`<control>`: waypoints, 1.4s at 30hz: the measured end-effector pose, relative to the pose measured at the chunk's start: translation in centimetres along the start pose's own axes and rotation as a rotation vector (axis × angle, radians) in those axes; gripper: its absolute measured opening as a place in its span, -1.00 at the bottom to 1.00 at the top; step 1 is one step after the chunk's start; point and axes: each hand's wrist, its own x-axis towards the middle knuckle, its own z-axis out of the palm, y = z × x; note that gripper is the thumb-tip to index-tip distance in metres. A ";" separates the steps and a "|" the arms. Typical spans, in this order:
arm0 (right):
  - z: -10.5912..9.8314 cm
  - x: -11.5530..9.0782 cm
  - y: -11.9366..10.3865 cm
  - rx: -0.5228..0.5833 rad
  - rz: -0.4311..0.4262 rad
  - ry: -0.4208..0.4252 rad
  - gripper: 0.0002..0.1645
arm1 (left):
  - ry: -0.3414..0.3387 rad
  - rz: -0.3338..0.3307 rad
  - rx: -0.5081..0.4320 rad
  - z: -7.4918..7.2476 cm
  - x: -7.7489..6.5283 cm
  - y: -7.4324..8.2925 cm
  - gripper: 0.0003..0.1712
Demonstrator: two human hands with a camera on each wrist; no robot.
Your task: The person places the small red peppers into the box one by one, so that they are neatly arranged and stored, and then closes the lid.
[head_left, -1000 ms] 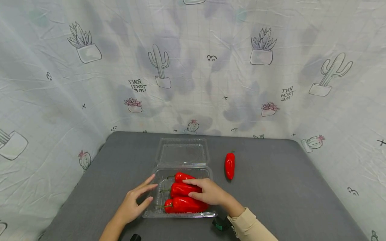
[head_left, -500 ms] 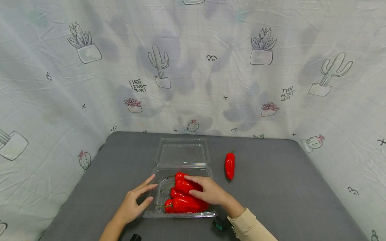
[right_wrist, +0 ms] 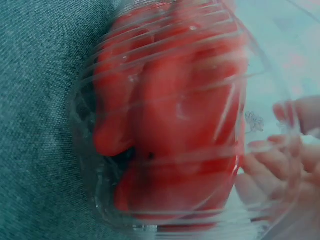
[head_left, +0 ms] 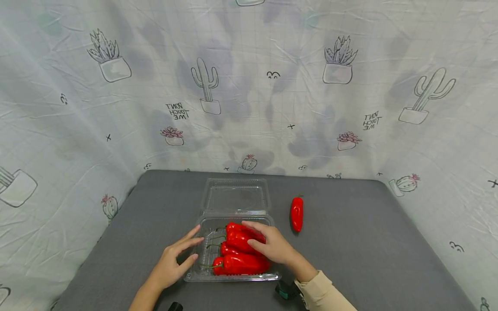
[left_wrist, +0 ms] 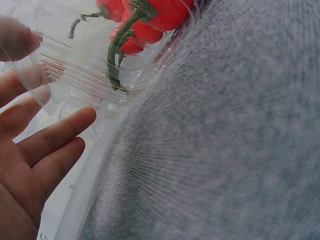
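Observation:
A clear plastic clamshell box (head_left: 229,278) lies open on the grey table, its lid (head_left: 236,196) folded back away from me. Several red peppers lie crosswise in it, green stems to the left; one pepper (head_left: 238,239) rests on top of the others, behind the front pepper (head_left: 241,264). My left hand (head_left: 171,261) has its fingers spread against the box's left wall; the left wrist view shows these fingers (left_wrist: 60,135) beside the ribbed plastic. My right hand (head_left: 274,246) hovers over the right ends of the peppers, fingers loosely extended; whether it touches them is hard to tell.
Another red pepper (head_left: 297,214) lies on the table (head_left: 350,242) to the right of the box. Behind the table hangs a white curtain (head_left: 249,86) printed with cacti. A dark device (head_left: 285,290) sits at my right wrist.
My right hand has set one pepper down on top of the others, toward the back, let go, and drawn slightly up and right. The left hand has stayed in place.

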 end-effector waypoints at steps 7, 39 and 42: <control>-0.2 -0.6 1.0 0.231 -0.059 0.119 -0.46 | 0.011 0.000 0.004 0.1 0.1 0.1 -0.49; -6.0 -3.1 2.5 0.055 0.218 0.666 -0.43 | -0.012 -0.020 0.009 0.0 0.1 -0.1 -0.50; -6.1 -3.3 4.5 0.047 0.294 0.665 -0.39 | -0.013 -0.012 0.005 -0.1 0.2 0.1 -0.50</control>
